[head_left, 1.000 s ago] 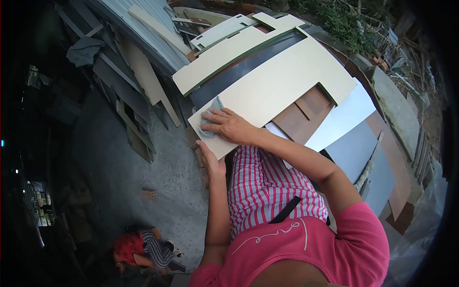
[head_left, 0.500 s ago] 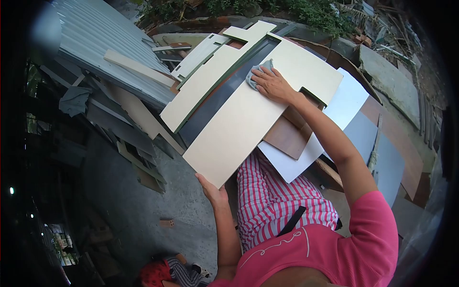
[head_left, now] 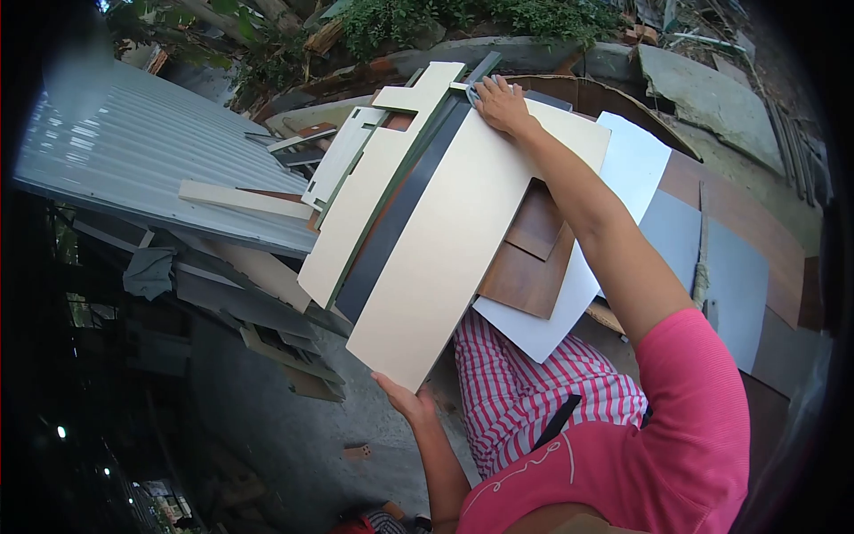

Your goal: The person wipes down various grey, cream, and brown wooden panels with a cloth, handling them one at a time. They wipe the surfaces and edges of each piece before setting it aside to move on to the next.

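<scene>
A long cream panel (head_left: 445, 240) with a cut-out on its right side lies slanted across a pile of boards. My left hand (head_left: 406, 400) grips the panel's near lower end, thumb at the edge. At the far upper end, my right hand (head_left: 503, 105) presses a grey-blue cloth (head_left: 473, 94), mostly hidden beneath the fingers. Left of the panel are a dark strip (head_left: 400, 200) and another cream panel (head_left: 356, 240) with green edges. Brown boards (head_left: 534, 267) show beside the cut-out.
Corrugated metal sheeting (head_left: 151, 151) stands at the left, with stacked boards below it. White (head_left: 636, 169) and grey sheets (head_left: 738, 267) lie to the right. Plants (head_left: 382, 27) and a concrete slab (head_left: 712, 107) are behind. A brick (head_left: 357, 452) rests on the floor.
My right hand has moved with the cloth to the panel's far end. The panel has shifted slightly in view, and my left hand still holds its near end.
</scene>
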`<action>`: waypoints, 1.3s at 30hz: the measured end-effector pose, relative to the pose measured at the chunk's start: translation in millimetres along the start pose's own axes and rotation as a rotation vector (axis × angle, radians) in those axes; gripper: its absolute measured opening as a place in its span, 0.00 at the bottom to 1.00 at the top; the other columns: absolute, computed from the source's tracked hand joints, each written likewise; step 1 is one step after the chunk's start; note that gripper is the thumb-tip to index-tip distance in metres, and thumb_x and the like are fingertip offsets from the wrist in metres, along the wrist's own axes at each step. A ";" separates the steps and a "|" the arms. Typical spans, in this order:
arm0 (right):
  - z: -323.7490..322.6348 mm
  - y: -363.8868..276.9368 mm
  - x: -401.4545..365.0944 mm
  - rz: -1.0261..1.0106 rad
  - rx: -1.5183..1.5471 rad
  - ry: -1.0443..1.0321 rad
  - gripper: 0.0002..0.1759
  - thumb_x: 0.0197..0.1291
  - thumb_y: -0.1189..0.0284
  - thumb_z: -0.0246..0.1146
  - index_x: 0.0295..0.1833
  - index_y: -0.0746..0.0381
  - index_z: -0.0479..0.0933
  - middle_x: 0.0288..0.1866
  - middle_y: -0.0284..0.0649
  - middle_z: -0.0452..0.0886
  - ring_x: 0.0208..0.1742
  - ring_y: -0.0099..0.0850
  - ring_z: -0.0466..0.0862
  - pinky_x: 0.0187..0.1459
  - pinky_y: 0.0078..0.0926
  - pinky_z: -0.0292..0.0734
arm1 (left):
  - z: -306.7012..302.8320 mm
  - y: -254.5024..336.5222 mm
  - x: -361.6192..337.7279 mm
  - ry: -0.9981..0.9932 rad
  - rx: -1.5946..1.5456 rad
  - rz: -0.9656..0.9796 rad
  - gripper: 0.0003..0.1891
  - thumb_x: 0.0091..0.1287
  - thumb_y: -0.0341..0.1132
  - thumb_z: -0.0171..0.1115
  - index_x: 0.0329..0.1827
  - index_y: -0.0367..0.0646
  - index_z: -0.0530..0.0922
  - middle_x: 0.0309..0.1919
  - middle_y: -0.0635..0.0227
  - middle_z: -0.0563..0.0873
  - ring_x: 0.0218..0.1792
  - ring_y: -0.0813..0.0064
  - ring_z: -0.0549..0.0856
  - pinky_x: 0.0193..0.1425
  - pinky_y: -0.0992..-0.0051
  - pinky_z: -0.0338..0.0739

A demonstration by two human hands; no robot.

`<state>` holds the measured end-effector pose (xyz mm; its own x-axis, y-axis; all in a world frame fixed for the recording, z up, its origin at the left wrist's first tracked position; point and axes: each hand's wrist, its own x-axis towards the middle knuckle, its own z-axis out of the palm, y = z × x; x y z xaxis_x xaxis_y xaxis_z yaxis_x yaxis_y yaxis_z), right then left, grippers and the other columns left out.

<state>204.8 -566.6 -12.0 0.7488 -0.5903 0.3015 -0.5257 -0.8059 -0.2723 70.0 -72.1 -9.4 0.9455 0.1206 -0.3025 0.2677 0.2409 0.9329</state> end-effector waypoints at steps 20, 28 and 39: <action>-50.1 91.0 -168.3 0.223 -0.142 0.147 0.24 0.65 0.62 0.48 0.64 0.61 0.63 0.70 0.44 0.60 0.72 0.47 0.55 0.67 0.55 0.52 | -6.0 -9.9 8.8 -0.069 -0.039 -0.024 0.39 0.65 0.62 0.48 0.70 0.41 0.57 0.64 0.61 0.66 0.64 0.62 0.66 0.65 0.59 0.57; -43.3 13.2 -211.5 0.020 -0.079 0.164 0.24 0.63 0.65 0.50 0.62 0.65 0.65 0.69 0.48 0.60 0.71 0.49 0.57 0.67 0.51 0.54 | -6.7 -9.9 8.8 -0.152 -0.126 -0.026 0.37 0.66 0.60 0.48 0.70 0.43 0.57 0.64 0.62 0.67 0.62 0.62 0.68 0.61 0.59 0.62; -35.5 36.8 -161.4 -0.037 -0.015 0.098 0.23 0.65 0.63 0.47 0.63 0.61 0.66 0.68 0.47 0.62 0.69 0.48 0.60 0.66 0.48 0.57 | -8.1 -12.1 8.9 -0.149 -0.115 -0.034 0.36 0.67 0.60 0.48 0.69 0.43 0.57 0.63 0.61 0.67 0.61 0.62 0.68 0.59 0.59 0.64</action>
<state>50.3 -502.6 -38.2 0.7249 -0.5615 0.3991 -0.5054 -0.8272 -0.2457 73.7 -66.1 -24.9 0.9555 -0.0309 -0.2932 0.2850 0.3521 0.8915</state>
